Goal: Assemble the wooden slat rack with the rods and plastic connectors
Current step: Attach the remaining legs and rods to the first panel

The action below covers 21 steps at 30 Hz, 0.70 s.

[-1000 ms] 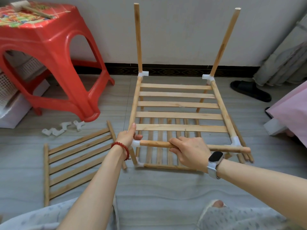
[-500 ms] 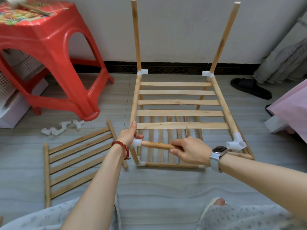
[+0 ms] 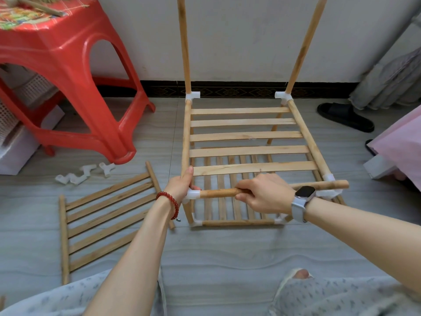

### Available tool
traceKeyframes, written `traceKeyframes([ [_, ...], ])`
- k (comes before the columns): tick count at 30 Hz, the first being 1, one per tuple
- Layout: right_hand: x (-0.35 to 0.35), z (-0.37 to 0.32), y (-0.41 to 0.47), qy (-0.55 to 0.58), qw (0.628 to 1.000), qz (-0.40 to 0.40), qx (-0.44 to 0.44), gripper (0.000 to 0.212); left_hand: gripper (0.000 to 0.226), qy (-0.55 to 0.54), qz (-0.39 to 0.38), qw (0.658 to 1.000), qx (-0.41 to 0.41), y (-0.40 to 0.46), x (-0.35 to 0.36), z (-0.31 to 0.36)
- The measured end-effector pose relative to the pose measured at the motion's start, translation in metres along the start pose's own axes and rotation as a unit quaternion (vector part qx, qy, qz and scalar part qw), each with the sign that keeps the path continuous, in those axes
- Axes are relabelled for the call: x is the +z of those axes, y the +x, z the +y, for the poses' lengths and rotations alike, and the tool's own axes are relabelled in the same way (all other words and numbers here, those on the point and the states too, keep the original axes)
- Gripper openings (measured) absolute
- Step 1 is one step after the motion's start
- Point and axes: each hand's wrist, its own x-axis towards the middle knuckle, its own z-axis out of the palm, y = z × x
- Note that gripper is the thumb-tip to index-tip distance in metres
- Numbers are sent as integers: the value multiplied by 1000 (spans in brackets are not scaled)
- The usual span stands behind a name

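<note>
Centre frame: left hand (image 3: pixel 181 187) is gripping the corner connector (image 3: pixel 193 194), right hand (image 3: pixel 265 196) is wrapping the light, stiff rod (image 3: pixel 218 193) mid-length.

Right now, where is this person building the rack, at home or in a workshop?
Probably a room at home: a black slipper lies on the tiled floor, a red plastic stool stands by the wall, and a curtain hangs at the right.

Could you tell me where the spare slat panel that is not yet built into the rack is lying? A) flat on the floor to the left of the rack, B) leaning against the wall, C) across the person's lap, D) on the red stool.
A: the spare slat panel lies flat on the floor, left of the rack and in front of the red stool.
</note>
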Motion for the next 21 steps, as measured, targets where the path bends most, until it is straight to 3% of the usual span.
traceKeyframes([
  [4,7,1,0,9,1000,7,-15,25,58,-19,5,1000,7,-1,1,-1],
  [9,13,2,1,-31,997,34,-55,28,57,-149,-18,988,-40,4,-2,-5],
  [13,21,1,4,-52,988,114,-92,33,51,-216,-53,973,-62,11,-5,-2],
  [17,24,-3,14,-82,980,160,-87,34,49,-182,-34,982,-48,21,-6,-3],
  [21,26,-4,19,-65,984,137,-88,40,51,-191,-3,981,-32,21,-6,-5],
])
